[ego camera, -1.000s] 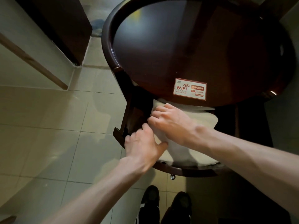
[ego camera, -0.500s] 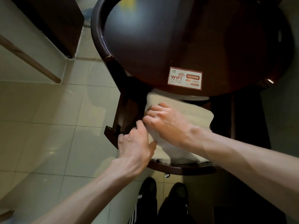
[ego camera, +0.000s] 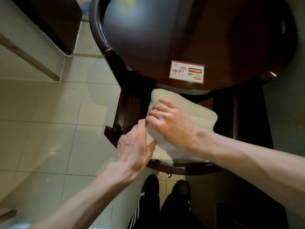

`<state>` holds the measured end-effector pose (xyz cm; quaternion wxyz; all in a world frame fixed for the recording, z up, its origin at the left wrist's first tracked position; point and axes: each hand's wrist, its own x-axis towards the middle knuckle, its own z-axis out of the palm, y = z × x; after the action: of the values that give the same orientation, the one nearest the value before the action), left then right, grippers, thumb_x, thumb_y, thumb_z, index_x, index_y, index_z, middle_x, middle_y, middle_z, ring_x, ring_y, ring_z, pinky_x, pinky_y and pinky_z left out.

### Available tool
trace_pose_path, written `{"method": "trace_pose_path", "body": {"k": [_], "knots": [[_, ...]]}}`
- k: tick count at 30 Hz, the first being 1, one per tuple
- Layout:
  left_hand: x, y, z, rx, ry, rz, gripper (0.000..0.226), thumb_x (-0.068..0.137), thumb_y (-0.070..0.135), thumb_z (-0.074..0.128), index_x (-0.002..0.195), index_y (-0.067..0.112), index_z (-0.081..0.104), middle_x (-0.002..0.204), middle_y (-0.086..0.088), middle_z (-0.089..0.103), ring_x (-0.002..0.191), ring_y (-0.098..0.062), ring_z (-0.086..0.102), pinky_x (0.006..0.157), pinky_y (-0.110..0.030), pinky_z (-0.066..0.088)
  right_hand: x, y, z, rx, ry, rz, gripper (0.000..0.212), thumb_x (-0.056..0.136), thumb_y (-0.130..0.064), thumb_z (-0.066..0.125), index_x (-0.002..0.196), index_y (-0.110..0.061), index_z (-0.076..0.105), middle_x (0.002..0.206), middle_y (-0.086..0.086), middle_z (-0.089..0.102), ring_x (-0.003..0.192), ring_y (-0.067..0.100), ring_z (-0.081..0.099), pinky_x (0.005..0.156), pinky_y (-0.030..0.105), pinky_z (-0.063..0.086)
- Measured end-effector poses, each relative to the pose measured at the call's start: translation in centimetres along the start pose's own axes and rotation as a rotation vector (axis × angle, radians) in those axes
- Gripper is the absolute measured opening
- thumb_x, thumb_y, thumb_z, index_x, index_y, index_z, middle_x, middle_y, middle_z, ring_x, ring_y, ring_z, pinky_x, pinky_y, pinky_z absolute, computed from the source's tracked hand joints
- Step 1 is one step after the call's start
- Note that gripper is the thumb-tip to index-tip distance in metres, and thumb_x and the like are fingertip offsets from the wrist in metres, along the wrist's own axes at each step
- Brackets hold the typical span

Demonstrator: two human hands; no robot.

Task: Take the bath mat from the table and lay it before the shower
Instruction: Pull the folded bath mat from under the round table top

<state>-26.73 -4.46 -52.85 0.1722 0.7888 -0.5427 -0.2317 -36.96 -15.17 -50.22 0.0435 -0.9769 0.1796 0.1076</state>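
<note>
1. The folded cream bath mat [ego camera: 194,113] lay on the table's lower shelf [ego camera: 181,168], beneath the round surface [ego camera: 181,38], and was not yet lifted clear.
2. The right hand [ego camera: 171,123] gripped it from above, fingers [ego camera: 158,107] curled over its left edge. The left hand [ego camera: 133,149] held the same edge lower down, thumb on the fabric.
3. More of the mat showed from under the surface than a second earlier, with both grips unchanged. This was judged to be a withdrawal under way.
4. A WiFi sticker [ego camera: 187,71] sat near the surface's front edge. Tiled floor [ego camera: 49,129] and the person's shoes [ego camera: 151,183] lay below.
5. The overhanging surface and the dark upright [ego camera: 123,109] at left bounded the exit path. The shower was out of view.
</note>
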Motion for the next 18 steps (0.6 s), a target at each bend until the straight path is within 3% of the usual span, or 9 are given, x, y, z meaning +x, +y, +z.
{"method": "trace_pose_path", "body": {"k": [5, 8, 14, 18], "knots": [[-0.8, 0.0, -0.3, -0.033, 0.031, 0.062, 0.053, 0.077, 0.025, 0.075, 0.121, 0.020, 0.044, 0.093, 0.003, 0.063, 0.068, -0.016, 0.049, 0.064, -0.031, 0.035, -1.6, -0.5, -0.3, -0.050, 0.116, 0.010, 0.046, 0.090, -0.008, 0.022, 0.104, -0.010, 0.066, 0.103, 0.007, 0.067, 0.102, 0.025, 0.058, 0.113, 0.044, 0.026], [-0.9, 0.2, -0.5, -0.044, 0.019, 0.101, 0.057, 0.075, 0.022, 0.076, 0.124, 0.019, 0.047, 0.097, 0.004, 0.064, 0.077, -0.020, 0.058, 0.065, -0.032, 0.040, -2.4, -0.4, -0.3, -0.082, 0.201, -0.014, 0.033, 0.087, -0.010, 0.037, 0.098, -0.012, 0.067, 0.097, 0.005, 0.067, 0.097, 0.022, 0.060, 0.110, 0.045, 0.034], [-1.0, 0.7, -0.9, -0.072, -0.008, 0.161, 0.062, 0.074, 0.011, 0.075, 0.128, 0.022, 0.046, 0.106, 0.001, 0.062, 0.088, -0.023, 0.062, 0.072, -0.043, 0.052, -3.9, -0.2, -1.1, -0.168, 0.310, -0.014, 0.027, 0.086, -0.010, 0.042, 0.095, -0.010, 0.067, 0.092, 0.005, 0.063, 0.092, 0.024, 0.058, 0.100, 0.042, 0.043], [-0.1, 1.8, -1.9, -0.020, -0.026, 0.250, 0.073, 0.063, -0.004, 0.077, 0.126, 0.020, 0.047, 0.104, -0.006, 0.063, 0.082, -0.031, 0.060, 0.068, -0.048, 0.052, -5.1, 0.2, -2.5, -0.223, 0.237, 0.072, 0.022, 0.076, -0.017, 0.050, 0.093, -0.011, 0.064, 0.091, 0.004, 0.057, 0.088, 0.023, 0.051, 0.085, 0.039, 0.036]]}}
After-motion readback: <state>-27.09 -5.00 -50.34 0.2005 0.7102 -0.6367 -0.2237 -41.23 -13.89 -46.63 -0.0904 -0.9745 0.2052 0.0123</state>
